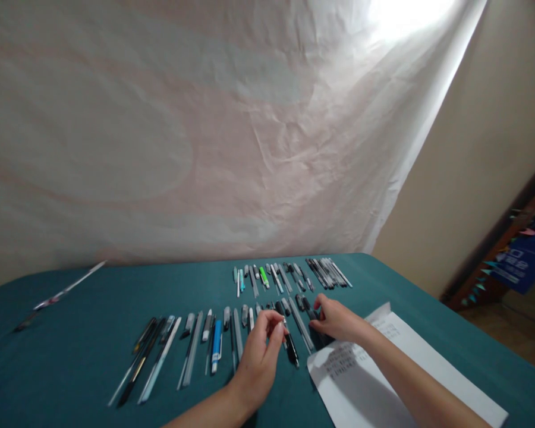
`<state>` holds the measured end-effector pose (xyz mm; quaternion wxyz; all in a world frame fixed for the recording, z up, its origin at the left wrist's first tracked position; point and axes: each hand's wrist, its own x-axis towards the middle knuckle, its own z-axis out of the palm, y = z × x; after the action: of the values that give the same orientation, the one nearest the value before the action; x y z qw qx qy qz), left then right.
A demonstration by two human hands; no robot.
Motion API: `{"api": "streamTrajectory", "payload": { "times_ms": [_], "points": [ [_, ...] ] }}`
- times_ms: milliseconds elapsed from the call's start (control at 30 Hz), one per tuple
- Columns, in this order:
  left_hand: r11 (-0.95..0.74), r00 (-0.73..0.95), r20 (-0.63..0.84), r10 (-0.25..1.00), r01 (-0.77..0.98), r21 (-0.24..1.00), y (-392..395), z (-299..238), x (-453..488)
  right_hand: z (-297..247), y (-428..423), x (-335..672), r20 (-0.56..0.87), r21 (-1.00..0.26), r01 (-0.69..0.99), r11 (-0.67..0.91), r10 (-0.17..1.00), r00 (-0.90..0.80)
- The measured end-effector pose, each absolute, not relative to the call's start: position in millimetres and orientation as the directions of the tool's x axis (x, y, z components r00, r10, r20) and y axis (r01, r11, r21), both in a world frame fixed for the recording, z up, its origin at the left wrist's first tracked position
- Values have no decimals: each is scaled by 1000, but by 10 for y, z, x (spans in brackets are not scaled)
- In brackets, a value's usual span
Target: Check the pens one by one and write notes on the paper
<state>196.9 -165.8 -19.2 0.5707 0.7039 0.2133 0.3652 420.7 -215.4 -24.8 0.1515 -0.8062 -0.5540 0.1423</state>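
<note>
My left hand (261, 351) hovers over the near row of pens, its fingers curled in and the thumb close to them. Whatever lies between those fingertips, if anything, is hidden. Just right of it lies a black pen (290, 349). My right hand (336, 318) is closed at a dark pen (310, 308) toward the right end of this row, fingers bent around it and partly covering it. Between my hands are clear pen barrels (301, 324) and dark caps (299, 301). Further left in the row lies a thick blue pen (216, 346).
A second row of pens, with a green one (264, 277), lies farther back on the dark green tablecloth (49, 362). Written-on white paper (432, 368) sits under my right forearm. A long thin wrapped item (66, 291) is at far left. A pale curtain (182, 119) hangs behind.
</note>
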Motion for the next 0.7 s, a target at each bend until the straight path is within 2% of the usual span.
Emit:
{"api": "streamTrajectory", "payload": {
  "times_ms": [500, 600, 700],
  "points": [
    [-273, 656, 285, 699, -124, 954, -1646, -247, 1966, -278, -2143, 4181, -41, -335, 839, -429, 896, 442],
    [-250, 660, 278, 698, -139, 958, -1646, -246, 1977, -187, -2135, 4160, -3, -353, 844, -403, 903, 430],
    [-174, 665, 239, 708, -164, 971, -1640, -218, 2007, -18, -2152, 4064, 125, -450, 849, -276, 922, 366]
  ]
}}
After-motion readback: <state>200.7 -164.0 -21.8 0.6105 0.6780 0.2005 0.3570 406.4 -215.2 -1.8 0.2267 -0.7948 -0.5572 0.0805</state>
